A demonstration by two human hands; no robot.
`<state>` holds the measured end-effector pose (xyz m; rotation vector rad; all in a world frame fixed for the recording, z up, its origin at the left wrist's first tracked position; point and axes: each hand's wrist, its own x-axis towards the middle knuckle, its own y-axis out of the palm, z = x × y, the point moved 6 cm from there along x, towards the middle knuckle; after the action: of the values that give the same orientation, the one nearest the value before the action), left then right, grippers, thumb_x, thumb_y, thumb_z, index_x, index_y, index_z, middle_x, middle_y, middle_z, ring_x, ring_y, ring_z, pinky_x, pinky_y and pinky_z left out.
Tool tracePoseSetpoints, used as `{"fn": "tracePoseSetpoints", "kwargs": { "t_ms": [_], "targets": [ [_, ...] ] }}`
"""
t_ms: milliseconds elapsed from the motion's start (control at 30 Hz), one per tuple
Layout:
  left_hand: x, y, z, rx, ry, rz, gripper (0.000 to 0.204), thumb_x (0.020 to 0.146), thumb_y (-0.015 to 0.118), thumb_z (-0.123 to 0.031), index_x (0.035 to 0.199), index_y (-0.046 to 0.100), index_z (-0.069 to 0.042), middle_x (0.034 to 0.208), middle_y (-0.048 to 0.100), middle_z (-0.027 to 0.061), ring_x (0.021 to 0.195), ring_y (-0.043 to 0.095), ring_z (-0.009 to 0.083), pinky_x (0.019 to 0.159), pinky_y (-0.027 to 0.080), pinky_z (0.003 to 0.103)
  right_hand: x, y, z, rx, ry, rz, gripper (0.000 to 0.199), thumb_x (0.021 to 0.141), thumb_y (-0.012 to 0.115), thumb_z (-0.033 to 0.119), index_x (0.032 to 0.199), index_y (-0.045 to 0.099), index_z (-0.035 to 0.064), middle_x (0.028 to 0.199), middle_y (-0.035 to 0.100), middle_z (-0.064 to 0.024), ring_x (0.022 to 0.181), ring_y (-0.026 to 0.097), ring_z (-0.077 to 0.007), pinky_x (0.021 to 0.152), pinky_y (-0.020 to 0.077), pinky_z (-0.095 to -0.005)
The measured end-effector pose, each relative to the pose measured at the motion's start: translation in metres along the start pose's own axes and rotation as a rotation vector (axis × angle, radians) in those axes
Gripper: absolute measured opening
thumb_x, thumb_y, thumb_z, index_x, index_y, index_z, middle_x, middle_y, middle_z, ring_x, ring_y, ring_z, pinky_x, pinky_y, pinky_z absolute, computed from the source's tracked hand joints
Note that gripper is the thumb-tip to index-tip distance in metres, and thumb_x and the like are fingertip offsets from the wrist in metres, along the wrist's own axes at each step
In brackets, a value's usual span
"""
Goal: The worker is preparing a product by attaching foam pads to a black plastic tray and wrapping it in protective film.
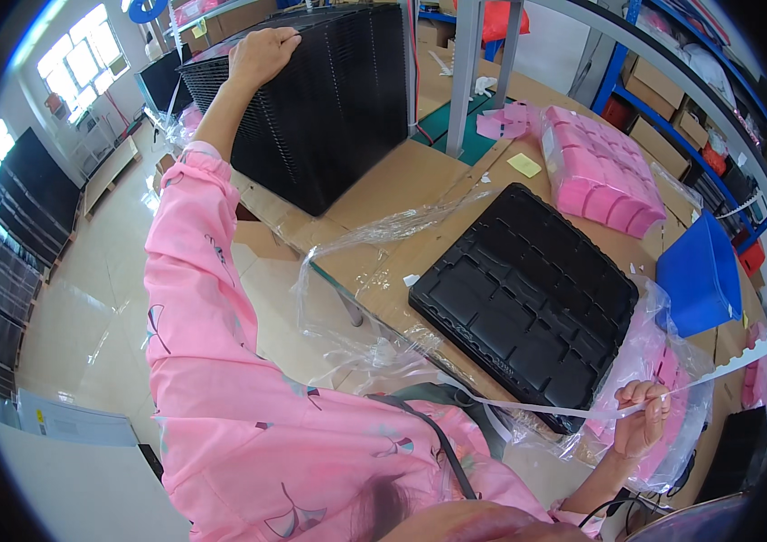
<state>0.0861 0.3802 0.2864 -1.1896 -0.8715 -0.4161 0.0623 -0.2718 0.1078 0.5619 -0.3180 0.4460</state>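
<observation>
My left arm reaches out to a tall stack of black plastic trays [334,108] at the far left of the table. At its top edge my left hand [261,56] is closed, fingers curled; whatever is under them is hidden. My right hand [641,420], low at the right, pinches a white strap [537,408]. The strap runs left across the near corner of a black moulded tray [528,289] and on past my right hand to the right. That tray lies face down or lid-like on the table; which, I cannot tell.
Bagged pink moulded trays [600,167] lie beyond the black tray, and more pink pieces in clear film [664,406] near my right hand. A blue bin [698,275] stands at the right. Grey frame posts [463,81] rise at the back. Loose clear film [383,226] hangs over the table edge.
</observation>
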Motion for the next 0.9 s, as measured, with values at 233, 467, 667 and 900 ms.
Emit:
{"fn": "tracePoseSetpoints", "kwargs": {
  "t_ms": [233, 467, 667, 900],
  "targets": [
    [-0.010, -0.004, 0.001, -0.086, -0.016, 0.041, 0.036, 0.086, 0.047, -0.043, 0.101, 0.066, -0.015, 0.102, 0.064, 0.0098, 0.095, 0.060, 0.0300, 0.084, 0.045, 0.037, -0.002, 0.000, -0.005, -0.086, 0.003, -0.044, 0.016, 0.085, 0.057, 0.016, 0.084, 0.055, 0.0008, 0.073, 0.055, -0.0118, 0.071, 0.053, -0.0249, 0.068, 0.0447, -0.0367],
    [-0.010, -0.008, -0.013, -0.034, 0.031, -0.015, 0.034, 0.087, 0.046, -0.043, 0.096, 0.063, -0.015, 0.091, 0.064, 0.0102, 0.089, 0.060, 0.0302, 0.077, 0.047, 0.040, -0.003, 0.002, -0.008, -0.123, -0.006, -0.081, 0.017, 0.085, 0.053, 0.016, 0.085, 0.056, -0.0014, 0.075, 0.057, -0.0139, 0.073, 0.055, -0.0268, 0.070, 0.0446, -0.0408],
    [-0.059, -0.029, -0.157, -0.687, 0.219, -0.057, 0.032, 0.085, 0.060, -0.019, 0.114, 0.058, -0.005, 0.111, 0.061, 0.0087, 0.102, 0.058, 0.0186, 0.088, 0.042, 0.028, 0.016, 0.009, -0.038, -0.198, 0.124, -0.153, 0.019, 0.088, 0.050, 0.010, 0.087, 0.060, -0.0065, 0.083, 0.062, -0.0165, 0.079, 0.061, -0.0244, 0.073, 0.0483, -0.0353],
    [-0.115, -0.069, -0.392, -1.501, 0.430, 0.585, 0.029, 0.086, 0.056, -0.008, 0.113, 0.057, 0.002, 0.108, 0.061, 0.0073, 0.100, 0.056, 0.0117, 0.087, 0.042, 0.023, 0.015, -0.005, -0.051, -0.276, 0.172, -0.353, 0.020, 0.084, 0.061, 0.016, 0.087, 0.063, -0.0041, 0.076, 0.064, -0.0126, 0.071, 0.064, -0.0196, 0.068, 0.0515, -0.0301]
  ]
}}
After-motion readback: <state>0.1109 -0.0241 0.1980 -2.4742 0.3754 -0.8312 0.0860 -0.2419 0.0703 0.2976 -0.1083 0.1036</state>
